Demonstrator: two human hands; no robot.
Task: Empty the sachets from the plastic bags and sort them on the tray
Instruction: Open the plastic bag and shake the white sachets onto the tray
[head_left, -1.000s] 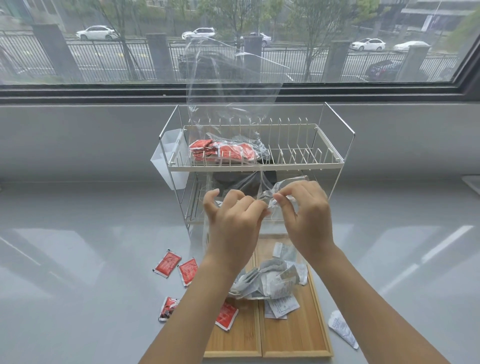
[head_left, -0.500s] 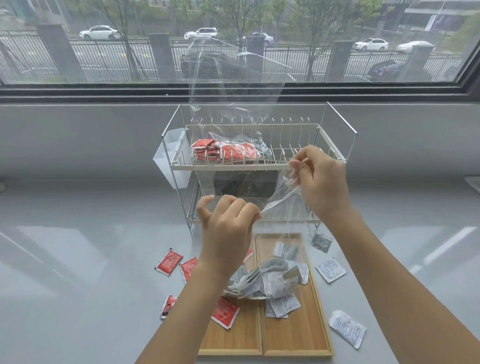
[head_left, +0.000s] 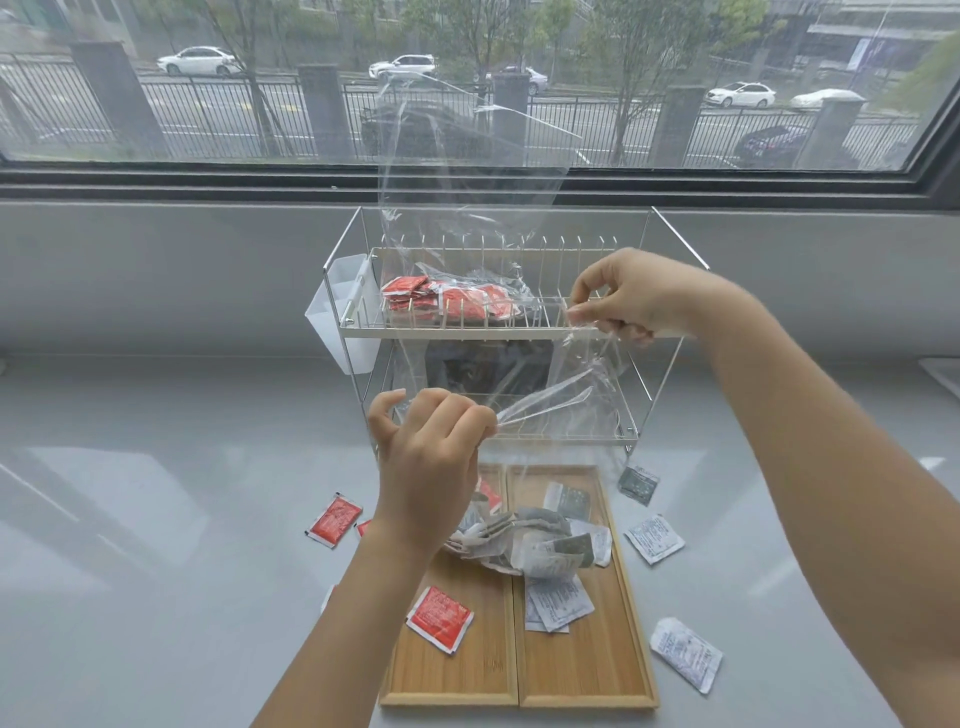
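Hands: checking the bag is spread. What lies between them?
In the head view, only the clear plastic bag stretches from left hand to right hand.

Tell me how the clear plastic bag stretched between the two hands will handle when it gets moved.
Likely floppy: the clear plastic bag creases and sags between the left hand and the right hand. Probably very light, since pinches alone hold it up. It looks glossy, so it may slip, and a loose end could snag on the wire rack behind it.

a home kitchen spot by a street-facing window
you face a wire dish rack (head_left: 498, 332) on a glossy grey tabletop (head_left: 156, 519), with a wide window (head_left: 260, 104) showing parked cars beyond.
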